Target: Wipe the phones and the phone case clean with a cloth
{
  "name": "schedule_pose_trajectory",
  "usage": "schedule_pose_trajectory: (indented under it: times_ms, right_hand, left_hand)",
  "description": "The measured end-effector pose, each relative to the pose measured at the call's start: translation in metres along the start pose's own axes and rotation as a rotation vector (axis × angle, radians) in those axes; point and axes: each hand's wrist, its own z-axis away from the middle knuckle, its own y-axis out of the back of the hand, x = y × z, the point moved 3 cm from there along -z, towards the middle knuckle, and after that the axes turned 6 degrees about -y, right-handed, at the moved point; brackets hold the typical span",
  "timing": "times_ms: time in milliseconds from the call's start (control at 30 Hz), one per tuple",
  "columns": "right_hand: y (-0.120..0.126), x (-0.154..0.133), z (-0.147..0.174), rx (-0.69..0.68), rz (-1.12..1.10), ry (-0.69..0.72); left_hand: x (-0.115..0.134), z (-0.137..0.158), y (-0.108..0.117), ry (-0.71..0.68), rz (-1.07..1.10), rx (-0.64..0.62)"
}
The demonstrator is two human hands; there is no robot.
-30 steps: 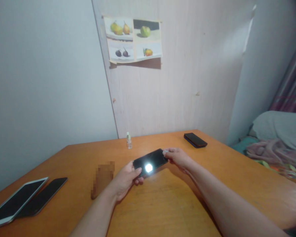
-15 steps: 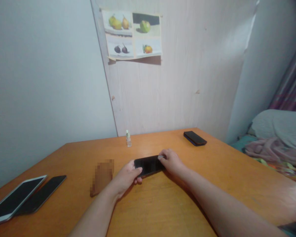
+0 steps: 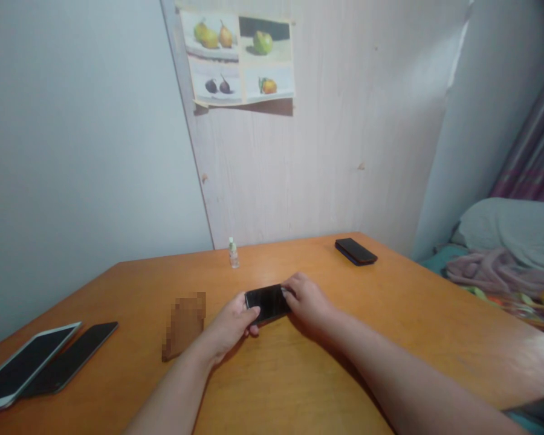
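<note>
Over the orange wooden table (image 3: 272, 380), short of its far edge, the left hand (image 3: 230, 329) pinched a black rectangular smartphone (image 3: 267, 304); the right hand (image 3: 312, 302) curled over its right end, grip unclear. Steady left support seemed best.

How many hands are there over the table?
2. The left hand grips the phone by its left end; the right hand is over its right end. No others show.

Room between bottle (image 3: 234, 256) and black case (image 3: 356, 251) — phone (image 3: 269, 302) obstructs nearer.
</note>
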Motion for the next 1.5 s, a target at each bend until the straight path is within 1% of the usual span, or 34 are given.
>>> schedule_pose_trajectory:
  times_ms: [67,100,133,167,300,333,367,467,500,533,567,667,700,767,833,900,967,1033,1100,1133,1167,1200,1300,1333,1367,1500]
  right_hand:
    - [-0.005,-0.018,0.007,-0.062,-0.02,0.157]
    - [-0.006,-0.023,0.009,-0.082,-0.014,0.208]
    - [-0.006,-0.026,0.01,-0.089,0.003,0.229]
    - [-0.005,-0.025,0.01,-0.084,0.032,0.218]
    - [0.0,-0.016,0.007,-0.061,0.174,0.07]
    - [0.001,-0.017,0.009,-0.076,0.191,0.078]
    - [0.0,-0.021,0.011,-0.102,0.193,0.117]
    - [-0.004,-0.04,0.022,-0.202,0.152,0.304]
    - [-0.004,-0.044,0.024,-0.228,0.146,0.34]
    - [-0.005,-0.045,0.025,-0.241,0.15,0.345]
    - [-0.004,-0.044,0.024,-0.237,0.162,0.319]
    - [0.0,-0.036,0.02,-0.208,0.187,0.192]
    - [0.001,-0.035,0.02,-0.212,0.176,0.178]
    - [0.001,-0.04,0.024,-0.265,0.127,0.228]
    - [-0.001,-0.048,0.029,-0.336,0.073,0.321]
    - [-0.002,-0.053,0.031,-0.368,0.049,0.361]
    - [-0.002,-0.048,0.027,-0.337,0.065,0.296]
    - [-0.001,-0.034,0.02,-0.273,0.106,0.14]
    - [-0.001,-0.021,0.015,-0.226,0.149,-0.017]
    - [-0.001,-0.017,0.015,-0.222,0.159,-0.059]
    - [-0.002,-0.016,0.016,-0.233,0.156,-0.061]
    - [-0.004,-0.018,0.018,-0.257,0.14,-0.023]
    - [-0.009,-0.031,0.025,-0.355,0.056,0.177]
    - [-0.009,-0.033,0.026,-0.37,0.047,0.206]
    - [-0.009,-0.032,0.025,-0.372,0.056,0.194]
    - [-0.003,-0.018,0.018,-0.324,0.169,-0.035]
  left_hand:
    - [0.0,0.0,-0.001,-0.004,0.013,0.0]
    - [0.0,0.0,-0.001,-0.008,0.017,0.001]
    - [0.0,0.0,-0.001,-0.013,0.016,0.003]
    - [-0.001,0.0,-0.001,-0.018,0.013,0.005]
    - [-0.003,-0.001,0.0,-0.028,0.003,0.008]
    - [-0.004,-0.002,-0.001,-0.029,0.006,0.01]
    - [-0.004,-0.002,-0.001,-0.032,0.014,0.013]
    - [-0.004,-0.003,-0.004,-0.048,0.067,-0.007]
    - [-0.005,-0.004,-0.004,-0.054,0.083,-0.016]
    - [-0.005,-0.004,-0.005,-0.06,0.091,-0.019]
    - [-0.006,-0.004,-0.005,-0.062,0.09,-0.016]
    - [-0.01,-0.004,-0.004,-0.056,0.058,0.016]
    - [-0.011,-0.004,-0.004,-0.054,0.051,0.017]
    - [-0.011,-0.004,-0.005,-0.075,0.046,0.011]
    - [-0.009,-0.005,-0.006,-0.151,0.043,0.017]
    - [-0.008,-0.005,-0.006,-0.202,0.043,0.016]
    - [-0.009,-0.006,-0.006,-0.173,0.057,-0.001]
    - [-0.01,-0.006,-0.006,-0.109,0.07,-0.008]
    - [-0.009,-0.005,-0.005,-0.078,0.058,0.017]
    - [-0.008,-0.004,-0.005,-0.07,0.053,0.031]
    - [-0.007,-0.003,-0.004,-0.061,0.052,0.041]
    - [-0.005,-0.002,-0.004,-0.056,0.058,0.047]
    - [-0.002,-0.002,-0.004,-0.061,0.103,0.045]
    - [-0.001,-0.002,-0.004,-0.062,0.108,0.041]
    - [-0.001,-0.002,-0.003,-0.06,0.104,0.038]
    - [-0.005,-0.004,0.001,-0.026,0.047,0.049]
